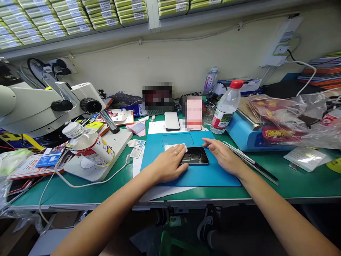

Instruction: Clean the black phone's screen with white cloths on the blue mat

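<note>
A black smartphone (197,155) lies screen up on the blue work mat (170,179), light reflections showing across its glass. My left hand (172,160) rests flat over the phone's left end, fingers stretched out and pressing on a white wipe (167,146). Most of that wipe and the phone's left end are hidden beneath the hand. My right hand (222,155) hovers at the phone's right edge, open, its fingers apart and holding nothing. Right of it lie slim tweezers-like tools (252,161). A phone outline (177,140) is drawn on the mat behind.
A microscope (50,106) and a juice bottle (89,144) stand at left, with a white cable (87,185) nearby. Behind the mat are a white-backed phone (172,121) and a red-capped water bottle (226,108). A blue device (239,129) under plastic bags (290,117) sits at right.
</note>
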Demonstrator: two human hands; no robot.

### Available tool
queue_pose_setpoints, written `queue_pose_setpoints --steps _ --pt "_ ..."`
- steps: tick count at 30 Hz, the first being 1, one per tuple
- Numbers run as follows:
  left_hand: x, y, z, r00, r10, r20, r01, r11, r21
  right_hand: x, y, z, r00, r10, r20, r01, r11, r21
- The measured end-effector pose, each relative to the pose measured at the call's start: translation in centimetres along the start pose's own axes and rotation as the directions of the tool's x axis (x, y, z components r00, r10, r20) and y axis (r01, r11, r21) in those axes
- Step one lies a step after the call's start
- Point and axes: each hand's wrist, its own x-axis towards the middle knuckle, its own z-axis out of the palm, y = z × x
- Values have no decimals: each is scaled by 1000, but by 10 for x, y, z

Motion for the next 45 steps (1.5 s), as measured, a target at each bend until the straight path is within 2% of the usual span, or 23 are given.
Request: queue_pose_setpoints --steps 3,5,9,12,16,22,25,27,32,35,40,45 --pt "-30 -12 0 997 -82 -15 82 996 -17 1 -5 -1 1000 -18 21 19 999 -33" --pt "-44 -10 1 994 -110 -26 109 994 -16 1 -7 -1 999 -23 36 26 998 -57" --pt "-59 9 5 992 -122 -28 122 992 -17 1 -6 -1 998 -16 53 20 997 -77" --pt "-60 24 8 996 -87 -33 86 996 -36 0 -6 -1 998 -26 54 30 997 -71" --pt "-35 43 10 999 41 -23 -43 996 -79 0 -5 0 997 -58 51 61 996 -67" --pt "39 72 14 990 130 -55 -131 991 -20 -2 0 0 999 -35 -1 35 999 -29" --pt "47 69 14 988 130 -80 -131 991 -15 -2 1 0 1000 -31 -2 31 999 -23" --pt "36 57 13 992 95 -89 -98 995 -30 -2 1 -1 999 -33 -1 33 999 -19" --pt "-21 19 11 994 -84 -63 82 996 -42 -2 -3 -3 998 -22 52 24 999 -44" --pt "-44 14 13 991 -114 -76 113 993 -26 -2 -5 -3 994 -46 95 56 992 -110" --pt "-50 22 12 986 -143 -83 138 988 -63 -4 -9 -2 972 -135 194 180 955 -234" --pt "-50 21 5 987 -137 -81 127 984 -121 -3 -10 -3 966 -141 216 189 957 -221"
